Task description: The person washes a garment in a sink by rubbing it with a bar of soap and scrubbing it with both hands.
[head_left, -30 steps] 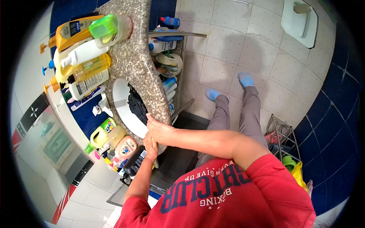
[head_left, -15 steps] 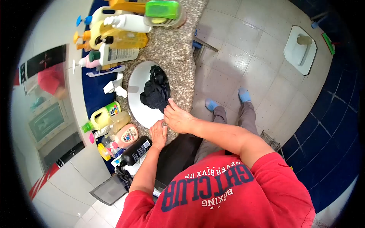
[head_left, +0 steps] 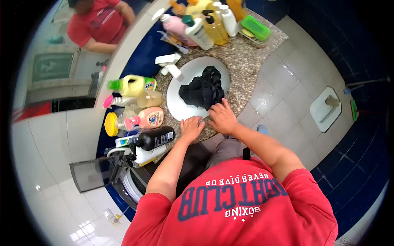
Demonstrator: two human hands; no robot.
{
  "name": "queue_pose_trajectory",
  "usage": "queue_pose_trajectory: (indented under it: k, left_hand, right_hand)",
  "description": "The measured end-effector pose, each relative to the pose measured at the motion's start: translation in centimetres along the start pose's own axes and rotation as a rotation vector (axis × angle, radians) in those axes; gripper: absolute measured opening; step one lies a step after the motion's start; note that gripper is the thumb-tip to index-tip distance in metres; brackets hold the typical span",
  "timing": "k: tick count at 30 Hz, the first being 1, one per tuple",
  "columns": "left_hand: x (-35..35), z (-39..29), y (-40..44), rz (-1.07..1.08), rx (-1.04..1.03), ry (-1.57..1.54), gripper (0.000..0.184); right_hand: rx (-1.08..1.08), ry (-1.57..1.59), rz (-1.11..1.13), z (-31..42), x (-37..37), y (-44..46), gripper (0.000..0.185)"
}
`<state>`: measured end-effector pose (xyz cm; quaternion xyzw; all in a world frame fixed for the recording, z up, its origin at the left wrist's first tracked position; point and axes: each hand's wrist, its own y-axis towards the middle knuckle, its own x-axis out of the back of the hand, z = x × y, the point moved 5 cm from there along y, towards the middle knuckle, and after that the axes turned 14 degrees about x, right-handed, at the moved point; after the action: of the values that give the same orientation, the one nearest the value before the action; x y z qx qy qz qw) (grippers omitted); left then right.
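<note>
A crumpled black cloth [head_left: 204,88] lies in the white washbasin [head_left: 175,100], which is set into a speckled stone counter [head_left: 244,69]. My left hand [head_left: 192,128] rests on the near rim of the basin, fingers stretched out, holding nothing. Beside it, my right hand [head_left: 223,117] lies on the rim's right part with its fingers extended. Its fingertips are close to the lower edge of the cloth; I cannot tell whether they touch it. A white faucet [head_left: 169,64] stands at the basin's back left.
Left of the basin stand a yellow-green jug [head_left: 137,85], a pink pump bottle [head_left: 150,117] and a black bottle [head_left: 156,138]. Behind are a white bottle [head_left: 199,35], an amber pump bottle [head_left: 215,29] and a green soap box [head_left: 255,28]. A squat toilet [head_left: 325,110] is in the floor at right.
The view has turned, so the basin and counter appear rotated and shifted right. Both hands stay at the basin's near rim, and the black cloth is still in the basin.
</note>
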<state>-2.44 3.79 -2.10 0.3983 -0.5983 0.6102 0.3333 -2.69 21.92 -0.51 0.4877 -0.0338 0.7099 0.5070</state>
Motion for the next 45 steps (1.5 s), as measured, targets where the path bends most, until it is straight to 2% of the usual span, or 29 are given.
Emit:
queue_pose_trajectory:
  k: [1, 2, 3, 4, 5, 6, 8, 9, 11, 12, 14, 15, 17, 19, 20, 21, 23, 24, 25, 27, 29, 32, 34, 35, 37, 41, 45]
  left_hand:
    - [0.0, 0.1, 0.3, 0.035, 0.03, -0.051, 0.044]
    - [-0.2, 0.4, 1.0, 0.05, 0.074, -0.094, 0.055]
    - [0.0, 0.3, 1.4, 0.039, 0.08, -0.127, 0.055]
    - [0.2, 0.5, 1.8, 0.022, 0.136, -0.248, 0.06]
    - [0.4, 0.8, 2.2, 0.007, 0.191, -0.37, 0.066]
    - [-0.4, 1.0, 3.0, 0.003, 0.198, -0.4, 0.066]
    - [-0.4, 1.0, 5.5, -0.226, -0.012, -0.878, 0.08]
    - [0.8, 0.5, 5.7, -0.235, -0.011, -0.902, 0.08]
    - [5.1, -1.1, 5.1, -0.302, -0.005, -0.864, 0.088]
    - [6.3, -1.4, 5.7, -0.305, -0.009, -0.879, 0.088]
    - [9.9, -2.6, 5.8, -0.626, -0.229, -0.779, 0.076]
    - [11.9, -2.9, 6.1, -0.621, -0.241, -0.783, 0.076]
    - [15.3, -2.8, 6.4, -0.244, -0.197, -0.931, 0.058]
    - [19.0, -1.2, 4.6, -0.468, -0.25, -1.259, 0.042]
    - [20.8, -0.5, 4.0, -0.516, -0.161, -1.183, 0.042]
    - [22.6, 0.4, 3.6, -0.564, -0.071, -1.105, 0.042]
    - [24.6, 2.2, 3.9, -0.549, -0.192, -1.446, 0.041]
    - [26.3, 2.6, 2.8, -0.579, -0.205, -1.432, 0.041]
    - [28.2, 2.7, 1.3, -0.609, -0.217, -1.418, 0.043]
    - [31.1, 2.5, -1.4, -0.636, -0.435, -1.473, 0.043]
    - [31.7, 2.7, -3.7, -0.734, -0.34, -1.401, 0.044]
    - [29.4, 2.4, -4.1, -0.798, -0.259, -1.173, 0.052]
    - [25.6, 2.0, -2.9, -0.717, -0.24, -1.16, 0.054]
    - [23.0, 2.5, -1.3, -0.752, -0.224, -1.045, 0.055]
    - [18.3, 3.0, 0.0, -0.723, -0.127, -0.897, 0.054]
    - [10.4, 4.1, 0.3, -0.537, 0.001, -0.798, 0.048]
    - [4.1, 4.7, 0.7, -0.337, -0.032, -0.798, 0.044]
  right_hand:
    - [0.024, -0.013, 0.017, 0.0, 0.1, 0.5, 0.031]
    - [-0.12, 0.093, -0.016, -1.0, 0.5, 1.1, 0.025]
    - [-0.267, 0.198, -0.046, -1.9, 0.7, 1.7, 0.02]
    - [-0.387, 0.286, -0.225, -3.6, 0.4, 2.6, 0.013]
    - [-0.52, 0.418, -0.202, -4.7, 1.6, 3.9, 0.013]
    - [-0.457, 0.466, -0.287, -6.0, 2.4, 5.6, 0.011]
    - [-0.35, 0.562, -0.235, -6.5, 5.1, 9.8, 0.013]
    - [-0.31, 0.532, -0.109, -4.4, 7.8, 12.4, 0.009]
    - [-0.114, 0.489, -0.003, -0.3, 11.7, 16.7, 0.01]
    - [-0.049, 0.501, -0.003, 1.5, 13.0, 18.6, 0.012]
    - [0.062, 0.512, 0.008, 5.5, 15.3, 21.6, 0.014]
    - [0.107, 0.51, 0.019, 7.3, 16.2, 22.8, 0.014]
    - [0.157, 0.597, -0.033, 9.2, 17.6, 24.4, 0.014]
    - [0.151, 0.588, -0.16, 10.3, 20.4, 25.5, 0.008]
    - [0.024, 0.486, -0.168, 10.5, 22.3, 25.6, 0.008]
    - [0.147, 0.65, -0.265, 9.4, 22.9, 26.3, 0.009]
    - [0.068, 0.693, -0.338, 8.2, 25.1, 27.0, 0.011]
    - [0.046, 0.574, -0.34, 8.1, 26.7, 27.0, 0.007]
    - [-0.038, 0.711, -0.346, 7.7, 27.4, 26.8, 0.007]
    - [-0.019, 0.759, -0.355, 6.0, 28.1, 27.0, 0.009]
    - [-0.028, 0.816, -0.393, 4.3, 28.0, 26.6, 0.01]
    - [-0.033, 0.801, -0.347, 1.9, 26.4, 25.1, 0.01]
    - [-0.033, 0.59, -0.269, -1.5, 23.2, 23.5, 0.008]
    - [-0.035, 0.487, -0.226, -2.6, 21.4, 22.3, 0.01]
    - [-0.239, 0.404, -0.102, -4.4, 17.8, 19.9, 0.01]
    - [-0.232, 0.297, -0.041, -6.6, 12.1, 15.4, 0.012]
    - [-0.323, 0.337, 0.077, -5.7, 9.1, 13.8, 0.014]
